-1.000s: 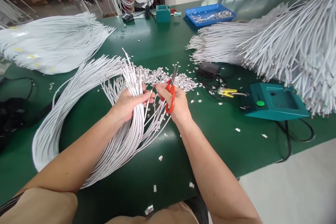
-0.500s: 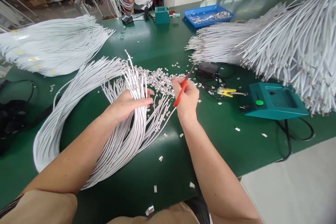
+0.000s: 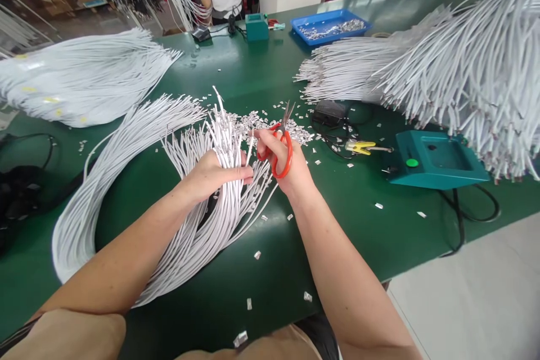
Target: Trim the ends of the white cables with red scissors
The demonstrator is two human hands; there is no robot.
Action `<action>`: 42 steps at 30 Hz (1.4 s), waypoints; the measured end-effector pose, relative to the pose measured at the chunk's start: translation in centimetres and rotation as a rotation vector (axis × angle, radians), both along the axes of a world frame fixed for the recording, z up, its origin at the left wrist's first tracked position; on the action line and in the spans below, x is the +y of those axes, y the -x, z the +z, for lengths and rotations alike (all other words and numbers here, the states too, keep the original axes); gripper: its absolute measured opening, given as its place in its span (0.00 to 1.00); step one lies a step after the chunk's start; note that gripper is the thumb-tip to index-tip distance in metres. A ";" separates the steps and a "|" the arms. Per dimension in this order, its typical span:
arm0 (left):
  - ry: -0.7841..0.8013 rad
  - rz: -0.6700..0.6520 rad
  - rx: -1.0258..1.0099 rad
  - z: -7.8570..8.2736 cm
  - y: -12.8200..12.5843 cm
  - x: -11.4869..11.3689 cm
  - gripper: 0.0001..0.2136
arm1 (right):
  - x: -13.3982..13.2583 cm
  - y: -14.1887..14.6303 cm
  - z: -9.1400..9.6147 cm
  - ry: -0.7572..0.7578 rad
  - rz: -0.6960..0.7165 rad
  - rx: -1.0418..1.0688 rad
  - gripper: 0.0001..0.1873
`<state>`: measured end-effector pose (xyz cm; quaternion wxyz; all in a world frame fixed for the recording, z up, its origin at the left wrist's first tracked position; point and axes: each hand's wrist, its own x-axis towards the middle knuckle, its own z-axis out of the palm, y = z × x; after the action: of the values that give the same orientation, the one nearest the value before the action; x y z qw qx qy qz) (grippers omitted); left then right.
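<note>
The green surface [image 3: 371,236] has bare room along its near edge, in front of the teal box [image 3: 439,160]. Farther left of the box, metal scraps [image 3: 270,122] litter it. Yellow tags on the cable heap [image 3: 84,76] far left of the box are too small to read. Well left of the box, the left hand [image 3: 213,174] is clamped around a white cable bundle [image 3: 198,230]. Beside it the right hand [image 3: 291,171] grips red scissors [image 3: 280,149], blades pointing up.
</note>
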<state>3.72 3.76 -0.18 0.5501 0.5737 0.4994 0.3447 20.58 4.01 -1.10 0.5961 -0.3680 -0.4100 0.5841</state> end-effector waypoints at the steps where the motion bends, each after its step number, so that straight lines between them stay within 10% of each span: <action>1: 0.036 -0.049 0.002 0.0 0.0 0.0 0.11 | 0.1 -0.2 0.0 0.004 0.036 0.014 0.18; 12: 0.012 0.105 -0.150 -0.7 -0.4 0.4 0.12 | -0.6 1.5 0.0 0.002 0.061 -0.087 0.16; 24: -0.008 0.250 -0.161 -0.6 0.0 0.6 0.13 | -0.2 0.0 -0.4 -0.013 0.023 -1.206 0.16; 42: -0.055 0.226 -0.111 -0.6 0.1 0.6 0.13 | -0.5 -0.2 0.0 -0.114 0.012 -1.489 0.13</action>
<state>3.65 4.35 -0.77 0.5189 0.5086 0.5199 0.4492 20.76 3.52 -1.10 0.1759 -0.6325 -0.7369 0.1613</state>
